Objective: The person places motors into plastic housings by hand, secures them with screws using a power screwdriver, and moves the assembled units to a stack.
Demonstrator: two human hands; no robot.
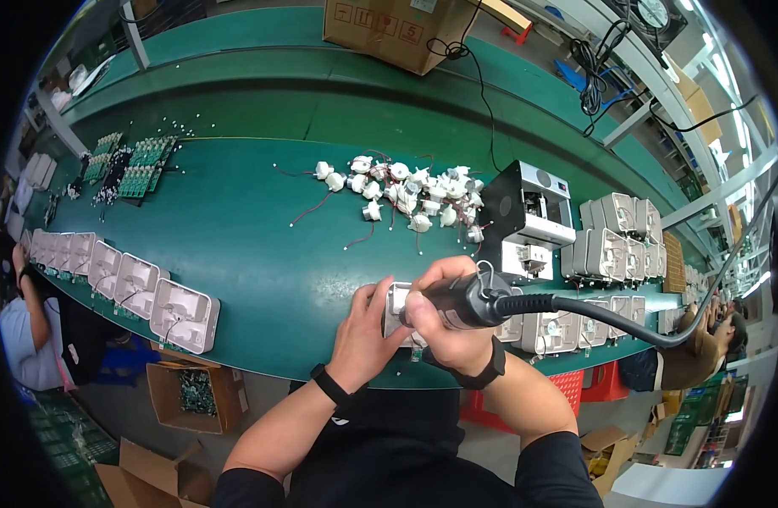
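Observation:
My right hand [450, 335] is wrapped round a black electric screwdriver [467, 303], whose thick cable [613, 317] runs off to the right. The driver is tilted, with its tip hidden behind my fingers. Below it, at the table's near edge, a white plastic housing [396, 296] is mostly covered by my hands. The fingers and thumb of my left hand [361, 340] grip its left side. Beyond my hands lies a loose pile of small white motor-like parts [423, 193] with thin red and dark wires.
A black-and-white machine [524, 222] stands just right of the pile, with stacked white housings [607, 254] beyond. More housings [185, 315] line the left edge, near a co-worker [35, 326]. Green circuit boards [143, 169] lie far left. Another person [694, 347] sits at right.

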